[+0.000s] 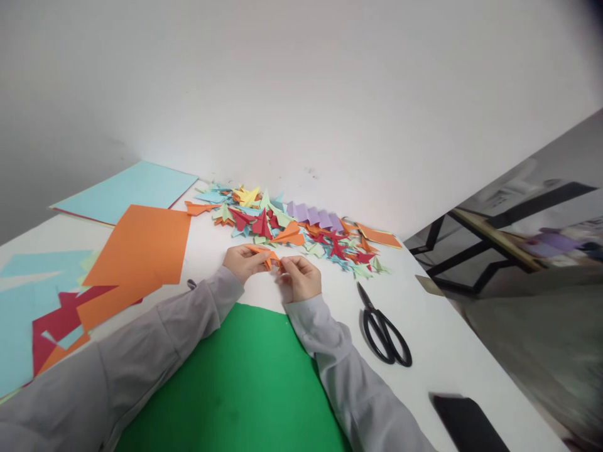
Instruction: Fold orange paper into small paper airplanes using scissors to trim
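Note:
Between my two hands is a small piece of folded orange paper, held just above the white table. My left hand pinches it from the left, fingers closed along its edge. From the right, my right hand grips its lower right end between thumb and fingers. Part of the fold is hidden by the fingertips. Directly behind my hands lies a long pile of folded paper pieces in several colours, with a red folded paper plane and an orange folded paper plane nearest.
Black-handled scissors lie right of my right arm, with a black flat object closer in. A green mat is under my forearms. Orange sheets, blue sheets and red scraps spread left. A white wall rises behind.

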